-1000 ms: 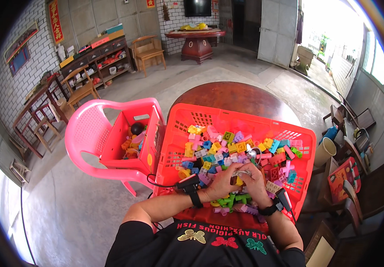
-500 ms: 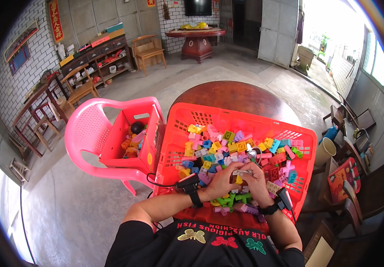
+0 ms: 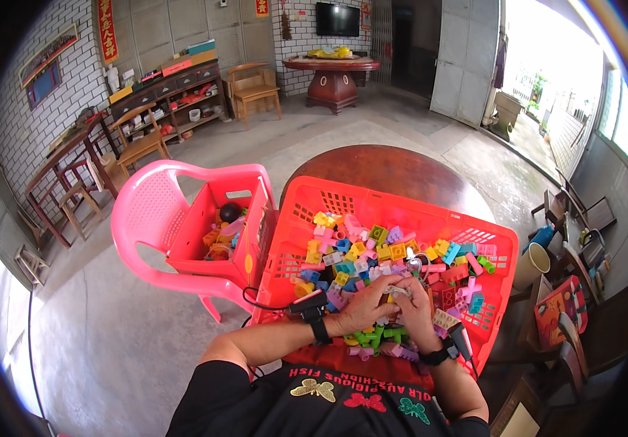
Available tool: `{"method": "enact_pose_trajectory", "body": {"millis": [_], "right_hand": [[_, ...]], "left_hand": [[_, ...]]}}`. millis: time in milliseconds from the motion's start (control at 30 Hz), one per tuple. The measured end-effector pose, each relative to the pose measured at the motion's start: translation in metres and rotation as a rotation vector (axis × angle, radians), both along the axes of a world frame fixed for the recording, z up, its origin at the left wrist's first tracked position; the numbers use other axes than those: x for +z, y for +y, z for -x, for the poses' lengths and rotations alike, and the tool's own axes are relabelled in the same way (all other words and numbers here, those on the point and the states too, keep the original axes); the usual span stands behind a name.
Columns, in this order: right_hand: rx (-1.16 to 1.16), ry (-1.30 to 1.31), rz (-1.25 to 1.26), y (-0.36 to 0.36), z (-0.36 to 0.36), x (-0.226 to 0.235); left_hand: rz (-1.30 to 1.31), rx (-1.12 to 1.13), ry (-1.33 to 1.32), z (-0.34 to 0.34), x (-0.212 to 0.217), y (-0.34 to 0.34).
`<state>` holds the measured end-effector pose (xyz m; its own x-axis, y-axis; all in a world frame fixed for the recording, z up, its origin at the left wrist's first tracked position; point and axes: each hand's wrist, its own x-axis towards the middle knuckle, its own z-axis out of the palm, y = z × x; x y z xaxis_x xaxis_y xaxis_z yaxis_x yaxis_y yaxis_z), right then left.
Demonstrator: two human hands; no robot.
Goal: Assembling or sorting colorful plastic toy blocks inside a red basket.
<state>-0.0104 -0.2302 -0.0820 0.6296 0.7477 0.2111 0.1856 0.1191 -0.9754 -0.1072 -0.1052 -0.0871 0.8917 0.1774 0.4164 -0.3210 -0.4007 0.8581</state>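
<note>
A large red plastic crate (image 3: 328, 198) sits in front of me, filled with several colourful toy building blocks (image 3: 372, 251). My left hand (image 3: 361, 309) and my right hand (image 3: 416, 309) are pressed together over the near part of the pile, fingers closed around a small pale block piece (image 3: 398, 290) between them. Green blocks (image 3: 379, 337) lie just under my hands. Both wrists wear black bands with small devices.
A pink plastic chair (image 3: 154, 218) stands to the left, holding a smaller red bin (image 3: 197, 233) of toys. A round dark wooden table (image 3: 394, 171) lies behind the crate. A cup (image 3: 531, 266) and stools stand to the right; shelves and wooden chairs line the far wall.
My hands stay together over the blocks, with only small finger movements on the piece. The crate and chair have not moved.
</note>
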Motion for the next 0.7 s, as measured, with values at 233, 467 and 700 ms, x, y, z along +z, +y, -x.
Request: {"method": "enact_pose_trajectory", "body": {"millis": [233, 467, 700], "right_hand": [[0.112, 0.227, -0.020, -0.001, 0.000, 0.016], [0.148, 0.392, -0.076, -0.001, 0.000, 0.017], [0.194, 0.358, -0.028, -0.004, -0.003, 0.013]], "left_hand": [[-0.134, 0.062, -0.040, 0.003, 0.012, -0.003], [-0.127, 0.081, -0.039, 0.005, 0.019, -0.006], [-0.177, 0.092, -0.068, 0.007, 0.018, -0.007]]}}
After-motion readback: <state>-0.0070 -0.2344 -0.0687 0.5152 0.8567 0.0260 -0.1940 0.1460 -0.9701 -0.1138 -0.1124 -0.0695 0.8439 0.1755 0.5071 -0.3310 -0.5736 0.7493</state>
